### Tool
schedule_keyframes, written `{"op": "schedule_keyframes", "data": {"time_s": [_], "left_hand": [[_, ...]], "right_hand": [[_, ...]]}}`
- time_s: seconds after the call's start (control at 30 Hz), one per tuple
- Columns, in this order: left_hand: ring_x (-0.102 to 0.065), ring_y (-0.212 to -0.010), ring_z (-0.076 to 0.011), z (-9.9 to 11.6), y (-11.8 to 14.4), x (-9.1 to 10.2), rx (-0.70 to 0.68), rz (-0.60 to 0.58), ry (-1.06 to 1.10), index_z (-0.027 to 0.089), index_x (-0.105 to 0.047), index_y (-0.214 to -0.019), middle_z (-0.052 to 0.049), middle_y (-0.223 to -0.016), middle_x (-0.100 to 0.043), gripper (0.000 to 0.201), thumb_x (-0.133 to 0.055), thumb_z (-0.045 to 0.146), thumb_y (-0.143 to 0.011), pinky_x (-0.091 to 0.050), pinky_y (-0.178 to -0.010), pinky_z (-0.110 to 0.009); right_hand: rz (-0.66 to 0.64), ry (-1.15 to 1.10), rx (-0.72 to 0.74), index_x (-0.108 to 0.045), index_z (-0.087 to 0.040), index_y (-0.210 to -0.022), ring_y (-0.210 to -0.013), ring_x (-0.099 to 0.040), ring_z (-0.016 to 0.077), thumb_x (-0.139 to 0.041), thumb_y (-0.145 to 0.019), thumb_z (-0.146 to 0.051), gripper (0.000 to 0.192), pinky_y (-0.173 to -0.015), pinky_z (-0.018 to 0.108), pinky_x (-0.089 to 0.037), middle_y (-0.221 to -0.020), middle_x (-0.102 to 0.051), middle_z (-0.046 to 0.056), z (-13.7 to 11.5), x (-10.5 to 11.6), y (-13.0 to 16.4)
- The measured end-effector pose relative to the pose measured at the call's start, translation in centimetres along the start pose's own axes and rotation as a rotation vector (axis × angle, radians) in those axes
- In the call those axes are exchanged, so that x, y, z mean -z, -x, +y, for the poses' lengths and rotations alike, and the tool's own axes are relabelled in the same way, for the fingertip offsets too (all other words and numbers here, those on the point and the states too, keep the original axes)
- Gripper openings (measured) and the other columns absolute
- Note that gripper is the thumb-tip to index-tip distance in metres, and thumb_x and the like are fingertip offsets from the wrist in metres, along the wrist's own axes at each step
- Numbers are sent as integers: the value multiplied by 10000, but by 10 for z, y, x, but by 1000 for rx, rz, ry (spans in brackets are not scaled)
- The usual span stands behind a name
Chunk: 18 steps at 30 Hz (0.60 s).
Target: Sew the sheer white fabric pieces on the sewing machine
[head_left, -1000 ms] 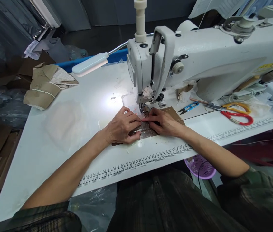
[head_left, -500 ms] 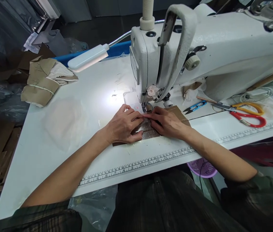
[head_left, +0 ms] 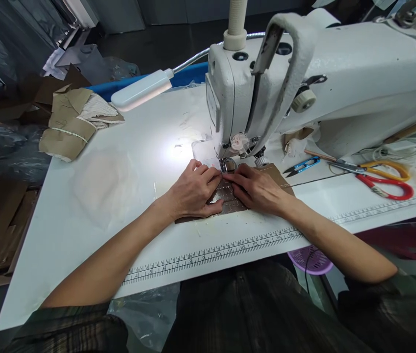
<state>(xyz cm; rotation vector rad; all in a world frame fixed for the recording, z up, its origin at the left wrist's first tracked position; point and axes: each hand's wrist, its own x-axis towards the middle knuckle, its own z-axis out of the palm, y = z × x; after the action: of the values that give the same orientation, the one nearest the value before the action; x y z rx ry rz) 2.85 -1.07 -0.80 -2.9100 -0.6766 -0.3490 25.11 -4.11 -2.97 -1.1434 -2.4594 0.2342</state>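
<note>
A: Where's the brown piece [head_left: 226, 196]?
B: Just in front of the sewing machine [head_left: 303, 93] needle. Left hand [head_left: 193, 192] and right hand [head_left: 257, 189] both press flat on it, fingers spread, nothing clenched.

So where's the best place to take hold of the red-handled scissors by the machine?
Probably at the red handle loops, coming from the right edge of the table. The red-handled scissors lie flat, blades pointing left toward the blue thread snips, with the loops nearest that edge.

Left hand [head_left: 193, 193] and right hand [head_left: 257, 189] lie flat, fingertips seemingly touching.
</note>
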Motion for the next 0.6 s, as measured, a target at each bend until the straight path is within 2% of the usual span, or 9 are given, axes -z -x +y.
{"op": "schedule_keyframes", "data": {"time_s": [0.27,0.43,0.5,0.6], "left_hand": [[-562,-857,-291,-1,-5,-1,52,-59,-59,61,-662,-1054,-182,-1061,-635,483,-446,462,-892,-407,-800,-464],[-545,-882,-299,-1,-6,0,73,-76,-71,31,-624,-1140,-207,-1145,-608,550,-441,488,-895,-399,-801,-457],[-539,-884,-300,-2,-6,1,80,-88,-79,20,-606,-1173,-209,-1158,-600,586,-434,509,-900,-395,-795,-451],[-529,-886,-299,-4,-7,0,85,-104,-91,18,-596,-1188,-208,-1164,-590,613,-424,535,-907,-388,-786,-444]], "right_hand": [[-76,66,-20,-624,-108,-1162,-828,-567,237,-360,-975,-184,332,-766,440,-552,-985,-564,157,-5,4,-7],[-22,-63,-80,-594,-138,-1274,-906,-606,246,-414,-978,-256,366,-824,422,-553,-1056,-575,157,-2,10,-1],[-18,-115,-120,-615,-155,-1268,-841,-625,218,-444,-972,-290,368,-796,383,-553,-1082,-595,148,1,17,0],[-79,-197,-200,-664,-173,-1193,-685,-609,176,-437,-981,-338,352,-695,326,-527,-949,-641,103,8,27,-2]]}}
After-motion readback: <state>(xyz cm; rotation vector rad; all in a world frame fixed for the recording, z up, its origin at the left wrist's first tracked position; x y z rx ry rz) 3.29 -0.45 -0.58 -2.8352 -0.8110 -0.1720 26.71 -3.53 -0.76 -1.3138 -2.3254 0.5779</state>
